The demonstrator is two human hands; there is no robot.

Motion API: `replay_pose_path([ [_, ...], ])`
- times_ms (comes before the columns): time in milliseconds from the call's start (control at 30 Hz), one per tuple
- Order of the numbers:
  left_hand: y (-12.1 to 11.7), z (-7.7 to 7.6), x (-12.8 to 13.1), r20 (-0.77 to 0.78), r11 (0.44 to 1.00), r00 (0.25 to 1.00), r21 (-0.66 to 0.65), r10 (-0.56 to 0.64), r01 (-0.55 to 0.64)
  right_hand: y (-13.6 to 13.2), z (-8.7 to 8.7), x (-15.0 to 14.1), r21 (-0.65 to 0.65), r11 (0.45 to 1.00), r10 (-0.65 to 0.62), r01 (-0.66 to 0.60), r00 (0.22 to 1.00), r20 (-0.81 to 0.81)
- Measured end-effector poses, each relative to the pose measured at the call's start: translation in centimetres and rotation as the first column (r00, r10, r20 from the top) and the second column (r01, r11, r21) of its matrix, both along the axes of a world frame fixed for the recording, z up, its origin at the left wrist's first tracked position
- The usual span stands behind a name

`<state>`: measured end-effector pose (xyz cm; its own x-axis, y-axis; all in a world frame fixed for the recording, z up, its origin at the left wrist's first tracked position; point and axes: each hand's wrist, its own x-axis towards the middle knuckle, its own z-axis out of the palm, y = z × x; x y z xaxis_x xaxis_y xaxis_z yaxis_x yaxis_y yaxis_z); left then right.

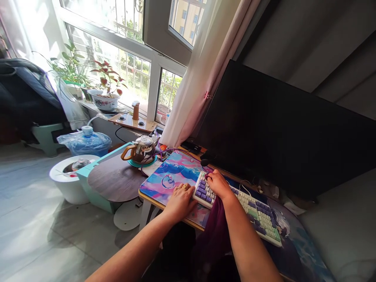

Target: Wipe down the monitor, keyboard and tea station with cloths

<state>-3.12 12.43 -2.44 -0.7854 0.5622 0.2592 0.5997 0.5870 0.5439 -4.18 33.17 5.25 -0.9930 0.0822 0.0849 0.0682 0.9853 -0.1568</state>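
My right hand [219,185] pinches purple cloth [216,217] at left end of white-and-purple keyboard [256,213]; cloth hangs past desk mat [176,168]; my left hand [181,201] is beside keyboard's left end, cannot tell if gripping; keyboard sits on mat, near big black screen [282,125].

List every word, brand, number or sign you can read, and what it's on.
No text can be read.
Keyboard: any key legends are too small.
White flowerpot: dark marks, too blurred.
Desk mat: circular emblem, any lettering too blurred.
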Motion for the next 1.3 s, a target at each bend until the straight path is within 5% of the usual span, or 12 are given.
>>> replay_pose_path([
  [433, -0.1, 0.7, 0.0, 0.075, 0.998, 0.997, -0.064, 0.003, 0.002, -3.7, -0.3, -2.8, 0.18, 0.983, -0.036, 0.029, 0.999, 0.032],
  [800, 0.0, -0.2, -0.6, -0.004, 1.0, 1.0, -0.007, -0.004, 0.004, -8.5, -1.7, 4.2, 0.186, 0.978, 0.085, -0.091, 0.996, 0.036],
  [900, 0.0, -0.8, -0.9, -0.043, 1.0, 0.999, -0.004, -0.007, 0.007, -7.1, -1.2, 4.8, 0.082, 0.995, 0.068, -0.064, 0.997, -0.039],
  [1067, 0.1, -1.3, -0.9, -0.056, 1.0, 0.998, -0.018, 0.012, -0.013, -0.4, 0.6, 3.7, -0.145, 0.988, -0.081, 0.051, 0.973, -0.214],
  [1167, 0.2, -1.1, -0.8, -0.065, 0.999, 0.998, -0.03, 0.027, -0.029, 2.5, 0.3, 2.3, -0.204, 0.978, -0.077, 0.047, 0.987, -0.142],
  [1300, 0.2, -0.8, -0.7, -0.075, 0.999, 0.996, -0.032, 0.04, -0.042, 2.7, -1.1, 1.0, -0.209, 0.977, -0.051, 0.037, 0.997, -0.059],
])
